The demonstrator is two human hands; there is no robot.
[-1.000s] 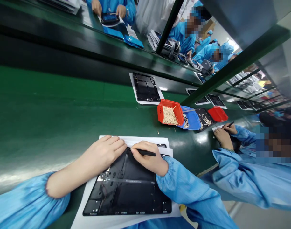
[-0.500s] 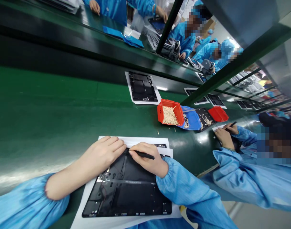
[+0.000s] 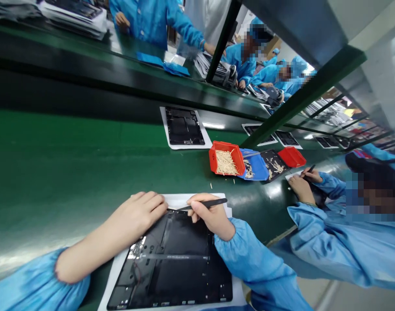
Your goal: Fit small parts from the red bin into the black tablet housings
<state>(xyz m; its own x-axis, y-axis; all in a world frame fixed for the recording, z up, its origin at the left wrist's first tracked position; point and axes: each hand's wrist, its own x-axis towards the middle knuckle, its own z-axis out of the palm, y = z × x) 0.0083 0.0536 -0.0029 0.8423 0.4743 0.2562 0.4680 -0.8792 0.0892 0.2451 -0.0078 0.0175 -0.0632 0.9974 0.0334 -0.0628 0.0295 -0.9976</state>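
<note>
Green worktop [image 3: 55, 172], glossy; red bin [image 3: 236, 151] of pale slivers [image 3: 225, 163] beyond. One open black tablet-like panel [image 3: 184, 280], flat on white sheet [image 3: 178, 201]: probably light, stiff, exposed parts fragile; best lifted by its rim. Right hand [image 3: 212, 214]: pinching black tweezer-like tool [image 3: 216, 201]. Left hand [image 3: 137, 216]: laid over far-left corner; whether gripping, cannot tell. Strip [image 3: 178, 257] across panel: fine print, illegible. Brands: none readable.

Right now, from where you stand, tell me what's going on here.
The wearer's left hand rests at the upper left edge of an open, tablet-like device lying on white sheets. The right hand holds a slim black tool, its tip pointing toward the other hand. Beyond sits a red bin of pale sticks. At right, a co-worker also holds a dark tool.
</note>
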